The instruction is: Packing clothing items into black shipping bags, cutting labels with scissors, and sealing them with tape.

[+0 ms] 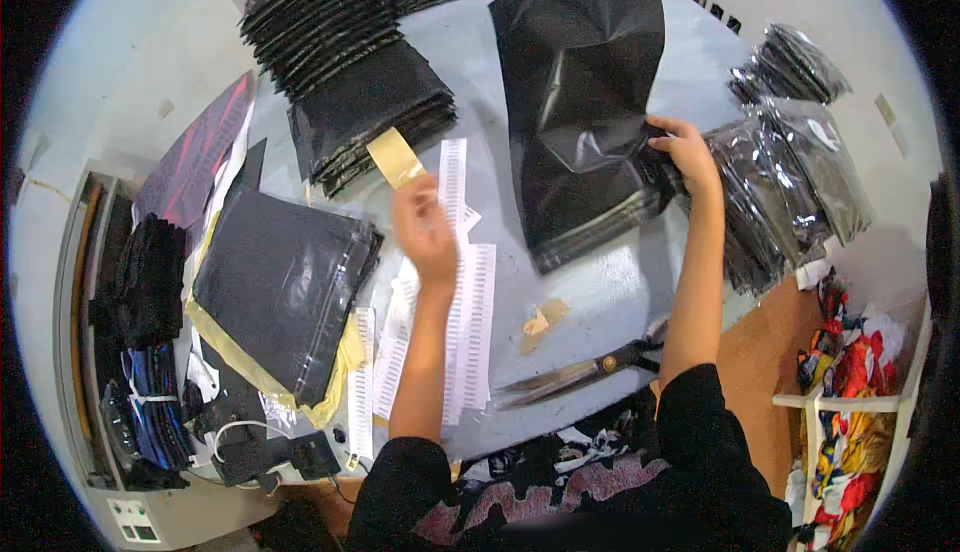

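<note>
A large black plastic mailing bag [580, 82] stretches across the middle right of the table, creased, with a clear-looking band along its near edge. My right hand [688, 160] pinches the bag's right edge, fingers closed on the gathered plastic. Over the table's middle, my left hand [425, 227], a little blurred, has its fingers closed at the lower end of a small tan-yellow strip [396, 157]. The strip overlaps the near end of a stack of black packed bags [375, 102]. White label sheets [470, 322] with rows of printed lines lie beneath my left forearm.
Black scissors [575, 377] lie near the front edge beside a torn tape scrap [545, 322]. Flat black bags [280, 282] rest on yellow sheeting at left. Clear-wrapped dark packages [780, 182] pile at right. Colourful cloth [860, 362] fills a shelf at lower right.
</note>
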Demonstrator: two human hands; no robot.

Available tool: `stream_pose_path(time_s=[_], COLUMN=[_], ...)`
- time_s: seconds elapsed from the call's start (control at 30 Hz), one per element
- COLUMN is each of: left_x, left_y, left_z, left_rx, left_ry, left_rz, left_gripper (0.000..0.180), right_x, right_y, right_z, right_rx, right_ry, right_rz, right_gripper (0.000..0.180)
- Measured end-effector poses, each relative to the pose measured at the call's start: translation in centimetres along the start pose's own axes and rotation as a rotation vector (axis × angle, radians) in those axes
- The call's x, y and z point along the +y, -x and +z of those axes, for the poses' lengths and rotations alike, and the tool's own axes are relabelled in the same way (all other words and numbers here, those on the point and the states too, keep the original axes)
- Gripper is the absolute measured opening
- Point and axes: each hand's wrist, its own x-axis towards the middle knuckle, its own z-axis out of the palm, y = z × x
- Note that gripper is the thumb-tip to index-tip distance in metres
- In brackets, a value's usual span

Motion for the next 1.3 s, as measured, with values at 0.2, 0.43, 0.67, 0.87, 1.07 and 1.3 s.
stream_pose_path(time_s=[0.2,0.43,0.67,0.87,1.07,1.3], left_x=[1.8,-0.6,-2.6,-3.0,-2.7,-2.7], left_y=[3.1,5.4,6.6,7.3,7.0,7.1], left_z=[7.4,9.6,9.9,11.2,11.5,11.4], left_rx=[-0.581,-0.63,-0.784,-0.674,-0.712,-0.717], left_ry=[-0.207,-0.63,-0.793,-0.823,-0.852,-0.851], left_rz=[0.02,0.109,0.008,0.082,0.061,0.046], left_gripper=[0.03,0.045,0.056,0.056,0.056,0.058], right_x=[2.6,4.8,2.5,2.7,5.6,4.5], right_y=[0.0,1.1,3.7,5.8,5.5,5.9], right_z=[3.9,3.1,5.9,11.3,11.8,11.9], right_rx=[0.08,0.098,0.23,0.273,0.065,-0.012], right_ry=[0.315,0.655,0.643,0.874,0.91,0.919], right_rz=[-0.115,-0.096,-0.072,-0.641,-0.51,-0.386], right_gripper=[0.035,0.034,0.032,0.044,0.054,0.062])
